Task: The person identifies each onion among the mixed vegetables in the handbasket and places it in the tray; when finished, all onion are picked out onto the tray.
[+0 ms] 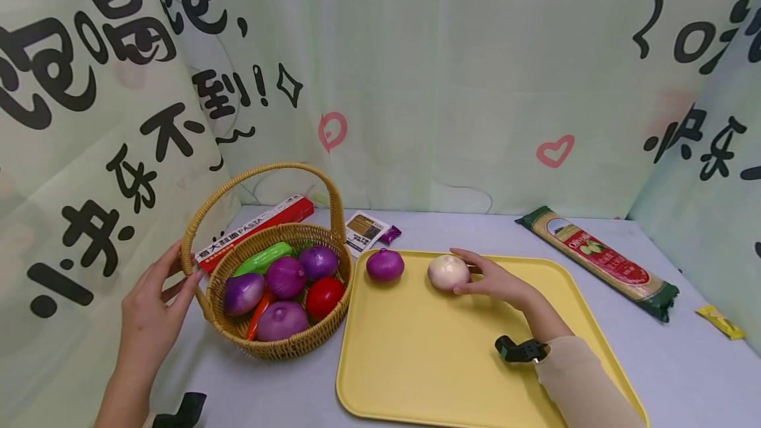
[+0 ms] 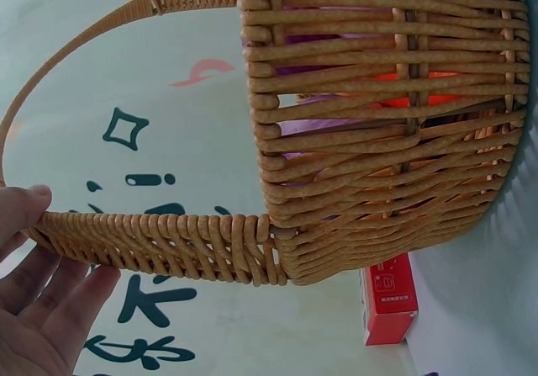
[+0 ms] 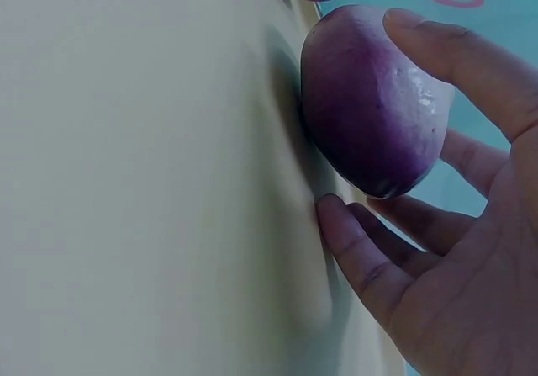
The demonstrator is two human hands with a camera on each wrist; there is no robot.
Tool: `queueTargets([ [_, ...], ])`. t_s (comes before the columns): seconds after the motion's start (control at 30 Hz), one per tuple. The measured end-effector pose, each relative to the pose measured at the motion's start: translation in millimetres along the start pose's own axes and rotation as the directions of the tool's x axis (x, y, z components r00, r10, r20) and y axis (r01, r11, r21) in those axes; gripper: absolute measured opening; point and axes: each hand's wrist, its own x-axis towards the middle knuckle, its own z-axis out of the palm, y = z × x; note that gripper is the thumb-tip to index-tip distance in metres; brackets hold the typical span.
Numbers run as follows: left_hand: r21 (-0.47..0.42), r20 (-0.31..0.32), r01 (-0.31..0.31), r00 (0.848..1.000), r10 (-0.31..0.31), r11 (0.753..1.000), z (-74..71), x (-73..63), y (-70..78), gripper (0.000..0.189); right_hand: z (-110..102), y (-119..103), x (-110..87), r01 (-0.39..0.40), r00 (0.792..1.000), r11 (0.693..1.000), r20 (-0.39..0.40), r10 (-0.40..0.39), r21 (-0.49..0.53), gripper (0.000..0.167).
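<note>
My left hand (image 1: 156,306) pinches the side of the handle of a wicker basket (image 1: 285,349), thumb on one face and fingers on the other. In the left wrist view its thumb and fingers (image 2: 80,313) meet the woven handle (image 2: 160,240). Over the tray's far side, my right hand (image 1: 499,283) has thumb and fingers around a round purple-and-white vegetable (image 1: 447,273), like a turnip. Its purple underside shows in the right wrist view, with a fingertip low beside the tray surface. A purple onion (image 1: 385,265) sits left of it on the yellow tray (image 1: 440,362).
Inside the basket lie several purple vegetables (image 1: 285,276), a tomato (image 1: 324,297), a green pepper (image 1: 265,258) and a red chili (image 1: 259,316). Behind it are a red pasta box (image 1: 255,226) and a small packet (image 1: 364,230). A pasta bag (image 1: 597,259) and yellow sachet (image 1: 720,321) lie right.
</note>
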Motion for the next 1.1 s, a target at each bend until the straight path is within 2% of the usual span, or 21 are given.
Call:
queueTargets([
  [0.33,-0.007,-0.010,0.001,1.000,-0.001,1.000,-0.1,-0.5,2.6,0.060,-5,0,-3.0,0.040,0.999,0.999,0.004,-0.040,0.006,0.079],
  [0.57,-0.010,-0.012,0.000,1.000,0.000,1.000,0.3,-0.2,2.1,0.061,-6,-1,-4.0,0.036,0.999,0.999,-0.006,-0.036,0.012,0.079],
  [1.1,-0.014,0.001,0.006,1.000,-0.006,1.000,-0.2,-0.9,2.5,0.059,-19,-12,-8.2,0.050,0.997,0.997,-0.061,-0.054,-0.054,0.073],
])
